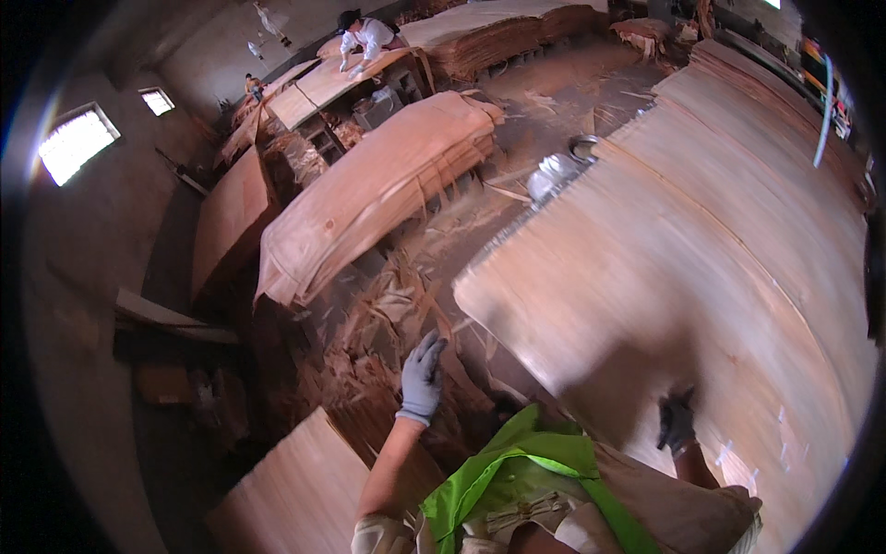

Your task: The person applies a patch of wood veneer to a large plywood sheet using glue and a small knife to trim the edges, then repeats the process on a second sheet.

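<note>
Veneer sheet: the broad pale veneer sheet (600, 268) lay in front of the person and to the right, spread nearly flat.
Right hand: the dark-gloved right hand (678, 423) was over its near part; contact, and how far the grip was closed, could not be made out.
Left hand: the grey-gloved left hand (422, 380) hung off the sheet's left edge, fingers extended, its grip holding nothing.
Progress: laying-out looked done; small whitish strips (724, 454) near the right hand suggested some patching. Whether more was left could not be judged.
Floor: torn scraps (346, 379) lay beyond the left hand, before a reddish veneer stack (378, 185).
Far side: a co-worker (369, 39) leaned over another sheet (323, 85).
</note>
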`<move>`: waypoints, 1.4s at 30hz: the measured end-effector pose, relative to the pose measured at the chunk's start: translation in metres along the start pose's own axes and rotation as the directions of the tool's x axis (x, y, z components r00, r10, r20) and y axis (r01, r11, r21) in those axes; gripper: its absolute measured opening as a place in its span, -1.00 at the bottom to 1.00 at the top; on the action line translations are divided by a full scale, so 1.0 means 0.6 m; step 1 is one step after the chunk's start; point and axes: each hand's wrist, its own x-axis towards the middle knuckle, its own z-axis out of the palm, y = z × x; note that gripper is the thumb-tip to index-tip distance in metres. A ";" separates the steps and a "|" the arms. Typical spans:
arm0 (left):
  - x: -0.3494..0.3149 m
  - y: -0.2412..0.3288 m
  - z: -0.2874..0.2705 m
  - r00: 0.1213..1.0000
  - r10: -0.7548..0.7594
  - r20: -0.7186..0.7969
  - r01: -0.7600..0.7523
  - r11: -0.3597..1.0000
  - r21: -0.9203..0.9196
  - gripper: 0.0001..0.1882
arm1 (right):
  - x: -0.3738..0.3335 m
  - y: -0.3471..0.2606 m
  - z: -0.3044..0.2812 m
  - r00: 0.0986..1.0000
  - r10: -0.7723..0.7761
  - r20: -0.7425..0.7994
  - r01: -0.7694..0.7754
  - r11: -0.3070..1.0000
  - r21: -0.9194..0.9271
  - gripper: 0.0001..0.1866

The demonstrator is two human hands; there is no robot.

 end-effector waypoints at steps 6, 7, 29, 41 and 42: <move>0.202 -0.109 0.035 0.968 0.069 0.243 -0.032 0.988 -0.153 -0.55 | -0.013 -0.022 0.026 0.963 0.181 -0.201 -0.173 0.983 0.058 -0.75; 0.224 -0.138 0.038 0.957 0.079 0.280 -0.038 0.988 -0.149 -0.55 | -0.005 -0.008 0.033 0.949 0.156 -0.274 -0.144 0.988 0.062 -0.74; 0.749 -0.827 0.146 0.833 0.192 0.518 0.005 0.935 -0.353 -0.73 | 0.250 -0.186 1.054 0.940 -0.147 -0.309 0.151 0.989 -0.012 -0.80; 1.157 -0.789 0.419 0.662 0.464 0.589 -0.044 0.809 -0.587 -0.70 | 0.665 -0.472 1.072 0.918 -0.131 -0.375 0.316 0.812 0.490 -0.81; 1.199 -0.775 0.443 0.658 0.414 0.629 0.036 0.818 -0.575 -0.70 | 0.719 -0.502 1.061 0.878 -0.165 -0.448 0.393 0.783 0.482 -0.80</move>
